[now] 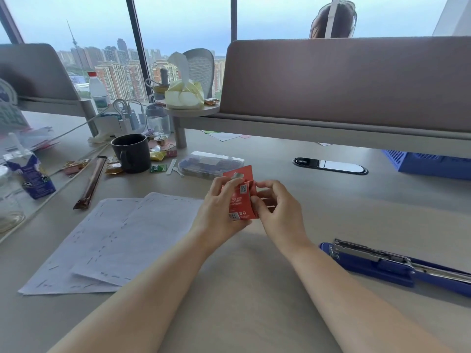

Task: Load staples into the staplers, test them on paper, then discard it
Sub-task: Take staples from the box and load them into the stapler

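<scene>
Red staple box (240, 197) above the desk, pinched between curled left hand (219, 207) and right hand (276, 207).

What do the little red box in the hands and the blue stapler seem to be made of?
The red box looks like thin printed cardboard: matte, with creased folded flaps. The blue stapler seems glossy plastic around a shiny metal staple channel, lying opened out on the desk.

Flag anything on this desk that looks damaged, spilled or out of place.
Nothing looks spilled or broken. The blue stapler lies opened flat, its metal staple channel exposed, fitting for loading. The paper sheets already carry many scattered staples.
</scene>
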A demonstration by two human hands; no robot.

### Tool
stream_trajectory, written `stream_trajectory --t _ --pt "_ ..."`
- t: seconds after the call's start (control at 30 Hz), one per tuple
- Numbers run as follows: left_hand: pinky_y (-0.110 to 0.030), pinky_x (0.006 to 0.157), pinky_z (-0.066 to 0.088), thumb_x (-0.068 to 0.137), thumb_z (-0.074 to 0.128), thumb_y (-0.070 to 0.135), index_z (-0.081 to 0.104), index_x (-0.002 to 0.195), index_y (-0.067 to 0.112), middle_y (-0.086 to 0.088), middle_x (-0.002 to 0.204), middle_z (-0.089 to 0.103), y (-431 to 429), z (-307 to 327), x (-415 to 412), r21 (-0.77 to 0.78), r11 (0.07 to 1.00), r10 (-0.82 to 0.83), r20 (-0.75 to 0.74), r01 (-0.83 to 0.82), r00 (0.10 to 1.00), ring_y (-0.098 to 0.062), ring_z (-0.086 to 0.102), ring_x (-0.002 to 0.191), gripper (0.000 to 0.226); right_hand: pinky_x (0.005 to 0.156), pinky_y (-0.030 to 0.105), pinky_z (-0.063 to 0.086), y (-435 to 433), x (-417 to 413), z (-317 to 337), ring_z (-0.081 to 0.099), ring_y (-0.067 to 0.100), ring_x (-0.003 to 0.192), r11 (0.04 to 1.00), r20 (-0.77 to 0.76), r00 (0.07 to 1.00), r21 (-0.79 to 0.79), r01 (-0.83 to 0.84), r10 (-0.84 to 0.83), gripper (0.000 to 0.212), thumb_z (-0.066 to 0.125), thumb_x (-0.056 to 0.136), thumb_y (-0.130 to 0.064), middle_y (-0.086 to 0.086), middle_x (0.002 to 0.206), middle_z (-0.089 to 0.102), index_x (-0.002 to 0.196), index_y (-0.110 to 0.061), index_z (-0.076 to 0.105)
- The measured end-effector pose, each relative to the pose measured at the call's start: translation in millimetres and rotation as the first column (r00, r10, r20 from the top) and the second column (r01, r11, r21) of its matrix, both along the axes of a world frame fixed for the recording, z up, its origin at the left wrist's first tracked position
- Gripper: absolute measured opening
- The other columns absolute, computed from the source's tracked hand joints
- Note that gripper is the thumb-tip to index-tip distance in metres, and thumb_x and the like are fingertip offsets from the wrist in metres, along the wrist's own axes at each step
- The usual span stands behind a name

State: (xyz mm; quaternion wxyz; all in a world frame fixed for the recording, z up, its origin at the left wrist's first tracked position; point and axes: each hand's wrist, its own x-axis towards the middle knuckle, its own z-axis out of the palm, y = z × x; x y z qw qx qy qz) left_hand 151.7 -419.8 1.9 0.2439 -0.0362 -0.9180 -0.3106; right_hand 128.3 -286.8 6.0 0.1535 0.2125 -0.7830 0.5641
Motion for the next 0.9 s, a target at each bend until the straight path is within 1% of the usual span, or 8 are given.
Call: stream_trajectory --t 0.13,0.2,0.4,0.5,0.63,0.7,0.83,0.9 --pt "-0.033 0.086 0.051 0.064 0.081 0.026 0.037 0.133 0.020 -0.002 0.132 0.034 1.7 1.6 1.9 0.034 0.999 0.008 0.015 -0.008 1.000 -0.020 0.055 0.107 0.082 0.070 0.017 0.053 2.7 3.1 3.2 0.063 0.009 0.077 0.999 -0.047 0.999 0.034 -0.001 0.002 0.029 0.053 0.088 -0.007 -0.003 0.089 0.066 0.113 -0.021 0.051" --pt "-0.038 0.089 0.052 0.063 0.082 0.024 0.036 0.134 0.018 -0.004 0.132 0.032 1.5 1.8 2.4 0.053 0.999 0.002 0.032 -0.003 0.999 -0.022 0.054 0.108 0.084 0.072 0.014 0.051 3.0 3.6 4.1 0.061 0.006 0.082 0.997 -0.099 0.995 0.075 0.001 0.006 0.035 0.050 0.089 -0.004 -0.004 0.095 0.064 0.118 -0.023 0.051" --pt "-0.041 0.085 0.053 0.062 0.082 0.022 0.039 0.129 0.018 -0.004 0.129 0.034 2.8 0.2 3.5 0.114 0.993 -0.012 -0.007 0.012 1.000 -0.024 0.055 0.104 0.080 0.066 0.004 0.044 1.9 3.2 3.2 0.056 0.002 0.073 0.994 -0.188 0.982 0.101 0.032 -0.012 0.017 0.057 0.087 -0.014 -0.010 0.094 0.060 0.103 -0.019 0.062" --pt "-0.037 0.088 0.052 0.061 0.083 0.021 0.039 0.128 0.017 -0.005 0.130 0.033 2.3 -1.4 2.3 0.134 0.991 -0.029 -0.007 0.030 1.000 -0.018 0.051 0.100 0.081 0.061 0.002 0.042 6.2 -0.5 3.0 0.054 -0.001 0.066 0.993 -0.222 0.974 0.091 0.073 -0.052 0.020 0.056 0.084 0.001 -0.001 0.093 0.064 0.097 -0.013 0.062" --pt "-0.027 0.088 0.048 0.061 0.083 0.021 0.038 0.130 0.018 -0.001 0.127 0.034 1.5 -0.3 2.2 0.157 0.986 -0.059 0.001 0.058 0.998 -0.011 0.045 0.098 0.082 0.076 -0.001 0.036 10.4 -2.4 6.0 0.055 0.007 0.085 0.981 -0.295 0.953 0.151 0.122 -0.073 0.031 0.051 0.077 0.011 0.008 0.096 0.067 0.091 -0.010 0.069" --pt "-0.023 0.086 0.045 0.061 0.083 0.022 0.039 0.130 0.020 0.004 0.121 0.032 0.6 -0.4 1.9 0.174 0.982 -0.067 -0.003 0.067 0.998 -0.009 0.044 0.099 0.083 0.080 0.004 0.039 11.2 -2.2 7.8 0.057 0.009 0.091 0.976 -0.287 0.957 0.195 0.100 -0.040 0.026 0.055 0.080 0.004 0.008 0.104 0.065 0.096 -0.010 0.070" --pt "-0.019 0.089 0.041 0.061 0.083 0.020 0.040 0.132 0.021 0.008 0.117 0.031 -1.8 -2.9 0.9 0.190 0.979 -0.080 -0.004 0.079 0.997 -0.007 0.044 0.101 0.083 0.082 0.033 0.054 13.6 -3.0 9.0 0.062 0.021 0.103 0.948 -0.271 0.962 0.311 0.061 0.027 0.027 0.063 0.081 -0.011 0.010 0.119 0.059 0.107 -0.016 0.068" --pt "-0.019 0.090 0.041 0.061 0.083 0.019 0.039 0.133 0.020 0.007 0.117 0.031 -2.5 -4.2 0.0 0.185 0.979 -0.092 0.000 0.090 0.996 -0.007 0.044 0.103 0.084 0.081 0.035 0.052 15.8 -2.7 10.0 0.062 0.023 0.102 0.924 -0.283 0.959 0.374 0.084 0.027 0.026 0.062 0.082 -0.016 0.008 0.124 0.058 0.107 -0.020 0.068"
